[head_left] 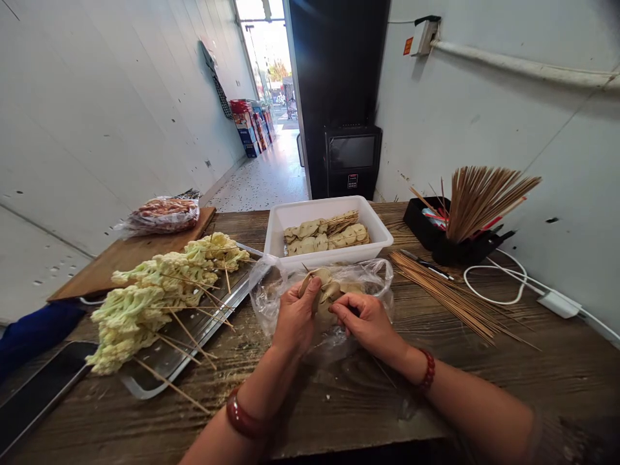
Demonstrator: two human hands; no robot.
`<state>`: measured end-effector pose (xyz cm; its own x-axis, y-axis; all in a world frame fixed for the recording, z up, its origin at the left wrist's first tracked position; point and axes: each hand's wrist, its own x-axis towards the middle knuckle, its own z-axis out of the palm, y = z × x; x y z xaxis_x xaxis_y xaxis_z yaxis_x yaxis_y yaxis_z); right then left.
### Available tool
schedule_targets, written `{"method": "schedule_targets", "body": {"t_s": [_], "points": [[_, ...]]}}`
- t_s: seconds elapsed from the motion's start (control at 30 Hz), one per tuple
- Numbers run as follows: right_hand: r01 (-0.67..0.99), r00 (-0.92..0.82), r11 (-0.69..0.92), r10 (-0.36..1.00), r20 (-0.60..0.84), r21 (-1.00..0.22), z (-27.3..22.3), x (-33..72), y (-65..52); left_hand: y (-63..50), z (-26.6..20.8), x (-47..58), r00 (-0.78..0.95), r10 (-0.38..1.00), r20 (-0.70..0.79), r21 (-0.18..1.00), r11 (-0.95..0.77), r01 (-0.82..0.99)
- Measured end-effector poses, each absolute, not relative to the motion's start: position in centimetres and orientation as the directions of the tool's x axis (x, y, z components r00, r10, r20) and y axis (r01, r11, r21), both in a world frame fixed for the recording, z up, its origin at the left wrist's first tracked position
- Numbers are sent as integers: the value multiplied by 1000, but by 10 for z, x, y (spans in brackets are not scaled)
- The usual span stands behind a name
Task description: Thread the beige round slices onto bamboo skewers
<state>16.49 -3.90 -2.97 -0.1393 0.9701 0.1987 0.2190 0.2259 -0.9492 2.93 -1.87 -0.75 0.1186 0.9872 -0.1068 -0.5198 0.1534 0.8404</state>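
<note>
1. Far left of the hands: a dark slab (39,394) and blue cloth (41,336), both cut off.
2. Left of the hands: cauliflower (155,284) on sticks across a metal tray (145,391). Behind, a board (109,268) bears a bagged bundle (167,214), its contents hard to make out.
3. Beyond, leftward: white wall (121,97), speckled floor (271,177) and boxes (247,132), their printing too small to read.
4. Left hand (298,316): thumb and fingers closed on pale slices (331,289), above a clear bag (264,294) on the wooden table (314,420).
5. Just beyond the hands: a white tub (310,210) of skewered slices. Farther, a black screen (352,152) with an unreadable label (352,181).
6. Right hand (365,323): fingers curled narrow against the slices; whether they grip these or the stick (386,374) beneath, I cannot tell.
7. Right of the hands: loose skewers (445,294), pen (426,263), a black holder (421,226) packed with more skewers, and a charger (559,303). The orange sticker (407,46) above is illegible.
</note>
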Motion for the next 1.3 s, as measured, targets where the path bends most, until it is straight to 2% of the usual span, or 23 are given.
{"method": "schedule_targets", "body": {"t_s": [0.23,0.37,0.57,0.83,0.97,1.13,1.3], "points": [[176,-140,190,976,167,-966,-26,166,-41,-9,-4,17,22,996,-91,823,88,-561],[179,-168,161,977,132,-971,-24,166,-42,-8,-5,13,-5,995,-100,849,82,-522],[193,-177,187,972,153,-963,-26,166,-42,-8,-13,15,-4,998,-56,883,48,-467],[174,-163,158,978,130,-972,-26,166,-41,-10,-6,14,13,994,-105,865,97,-492],[130,-152,112,984,92,-985,-26,166,-40,-9,0,14,88,987,-134,848,160,-505],[124,-155,104,984,84,-987,-28,168,-38,-10,-4,14,189,971,-149,872,220,-438],[129,-183,110,979,85,-986,-31,169,-37,-7,-6,13,115,980,-164,859,199,-472]]}}
